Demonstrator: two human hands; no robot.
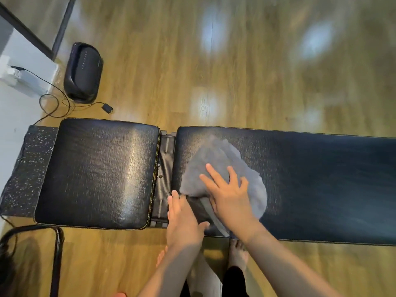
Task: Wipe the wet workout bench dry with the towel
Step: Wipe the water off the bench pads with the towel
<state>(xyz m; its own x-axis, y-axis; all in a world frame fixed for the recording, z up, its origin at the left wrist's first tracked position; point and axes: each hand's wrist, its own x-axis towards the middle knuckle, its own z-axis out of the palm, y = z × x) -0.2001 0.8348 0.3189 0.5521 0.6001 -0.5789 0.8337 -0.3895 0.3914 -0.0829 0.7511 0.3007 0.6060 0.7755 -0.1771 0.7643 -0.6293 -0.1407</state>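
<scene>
- Workout bench (321, 185): black padded surface across the wood floor (214, 71), seat pad (96, 174) at left, long pad at right.
- Left hand (182, 219): fingers straight, resting flat on the long pad's near left corner.
- Grey towel (214, 159): bunched on the long pad near its left end.
- Right hand (229, 194): open, fingers spread, pressing on the towel.

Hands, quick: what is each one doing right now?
Left hand: open, fingers straight, resting on the bench edge beside the towel.
Right hand: open, fingers spread, pressing flat on the towel.
</scene>
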